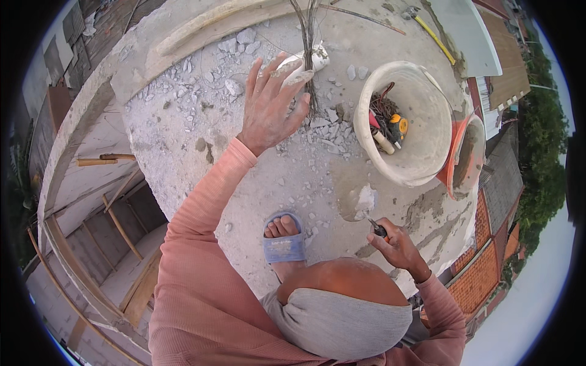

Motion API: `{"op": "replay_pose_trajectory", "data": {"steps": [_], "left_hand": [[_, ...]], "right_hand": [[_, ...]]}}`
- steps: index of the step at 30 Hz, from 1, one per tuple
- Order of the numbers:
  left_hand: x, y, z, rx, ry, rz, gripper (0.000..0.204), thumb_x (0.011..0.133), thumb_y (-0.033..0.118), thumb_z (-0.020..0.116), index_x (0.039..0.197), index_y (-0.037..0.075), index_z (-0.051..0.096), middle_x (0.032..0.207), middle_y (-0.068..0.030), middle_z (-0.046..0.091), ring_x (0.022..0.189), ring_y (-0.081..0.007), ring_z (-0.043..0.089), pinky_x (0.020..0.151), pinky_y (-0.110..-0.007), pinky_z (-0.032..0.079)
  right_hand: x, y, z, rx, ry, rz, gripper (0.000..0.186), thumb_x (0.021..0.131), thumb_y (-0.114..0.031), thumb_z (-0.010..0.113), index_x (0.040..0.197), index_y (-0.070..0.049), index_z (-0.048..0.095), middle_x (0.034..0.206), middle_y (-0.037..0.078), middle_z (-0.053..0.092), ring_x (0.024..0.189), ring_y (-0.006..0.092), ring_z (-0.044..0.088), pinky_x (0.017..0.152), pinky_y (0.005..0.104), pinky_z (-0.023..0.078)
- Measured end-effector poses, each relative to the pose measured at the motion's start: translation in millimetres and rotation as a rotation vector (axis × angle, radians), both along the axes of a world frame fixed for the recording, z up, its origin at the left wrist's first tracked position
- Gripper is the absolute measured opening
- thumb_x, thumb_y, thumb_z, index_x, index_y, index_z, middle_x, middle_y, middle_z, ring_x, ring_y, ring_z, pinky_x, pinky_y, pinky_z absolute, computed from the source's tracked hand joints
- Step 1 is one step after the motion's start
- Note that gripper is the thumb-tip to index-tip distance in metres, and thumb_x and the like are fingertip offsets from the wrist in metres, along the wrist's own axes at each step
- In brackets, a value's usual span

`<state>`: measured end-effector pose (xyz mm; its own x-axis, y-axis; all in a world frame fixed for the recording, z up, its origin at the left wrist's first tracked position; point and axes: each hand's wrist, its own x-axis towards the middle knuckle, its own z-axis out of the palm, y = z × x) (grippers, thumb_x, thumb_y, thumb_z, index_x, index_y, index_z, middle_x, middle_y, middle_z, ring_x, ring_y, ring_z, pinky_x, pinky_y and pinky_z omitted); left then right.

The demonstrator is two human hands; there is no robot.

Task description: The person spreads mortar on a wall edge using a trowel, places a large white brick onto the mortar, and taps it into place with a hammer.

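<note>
My left hand [273, 104] is raised, fingers spread, beside an upright bundle of steel bars and wires [308, 46] and over a white object [319, 58] at its base; I cannot tell if my fingertips touch it. At lower right, my right hand [397, 247] grips a black-and-orange handled tool [379, 231], whose metal tip points at a patch of white powder or paste [366, 201] on the concrete slab [232, 183]. Broken concrete chunks [234, 87] lie around the bars.
A white bucket [421, 165] holding small tools and wire stands at the right, beside an orange bucket [455, 171]. A yellow-handled tool [434, 38] lies at top right. The slab's edge drops to timber formwork [119, 219] at left. Rooftops [473, 280] lie beyond the right edge.
</note>
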<state>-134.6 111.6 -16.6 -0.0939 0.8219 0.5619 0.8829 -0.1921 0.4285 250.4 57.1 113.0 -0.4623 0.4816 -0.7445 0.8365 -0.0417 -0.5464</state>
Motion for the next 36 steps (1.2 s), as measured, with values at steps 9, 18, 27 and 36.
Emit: {"op": "replay_pose_trajectory", "data": {"steps": [9,18,27,36], "left_hand": [[-36.5,59.5,-42.0,-0.229,0.445,0.104,0.056,0.097,0.038,0.067,0.150,0.045,0.049,0.162,-0.0087,0.039,0.156,-0.0291,0.024,0.123,-0.071,0.006],[56.8,7.3,-43.4,0.151,-0.140,-0.133,0.043,0.087,0.005,0.066,0.128,0.013,0.067,0.142,-0.0153,0.056,0.125,-0.0368,0.059,0.108,-0.052,0.046],[116.3,153.6,-66.1,-0.216,-0.507,-0.498,0.046,0.095,0.010,0.059,0.140,0.007,0.053,0.137,-0.0172,0.059,0.123,-0.0368,0.060,0.103,-0.046,0.050],[123.5,112.8,-95.2,-0.170,0.250,-0.176,0.053,0.099,0.033,0.057,0.148,0.014,0.052,0.155,-0.0134,0.049,0.152,-0.0333,0.033,0.124,-0.051,0.029]], "right_hand": [[-126.4,64.6,-142.4,0.956,0.385,-0.174,0.042,0.109,-0.029,0.054,0.132,0.006,0.054,0.114,0.023,0.061,0.102,0.0331,0.062,0.088,0.0422,0.051],[-132.6,85.7,-123.3,0.907,0.533,-0.308,0.042,0.109,-0.024,0.051,0.134,0.009,0.056,0.131,0.024,0.062,0.119,0.0356,0.058,0.107,0.0432,0.042],[-102.9,67.9,-93.7,0.637,0.480,-0.460,0.041,0.110,-0.029,0.050,0.128,0.006,0.060,0.112,0.014,0.065,0.103,0.0229,0.057,0.096,0.0362,0.045],[-86.5,63.4,-93.1,0.615,0.432,-0.410,0.040,0.111,-0.031,0.045,0.121,0.004,0.062,0.099,0.011,0.064,0.088,0.0170,0.056,0.079,0.0323,0.047]]}}
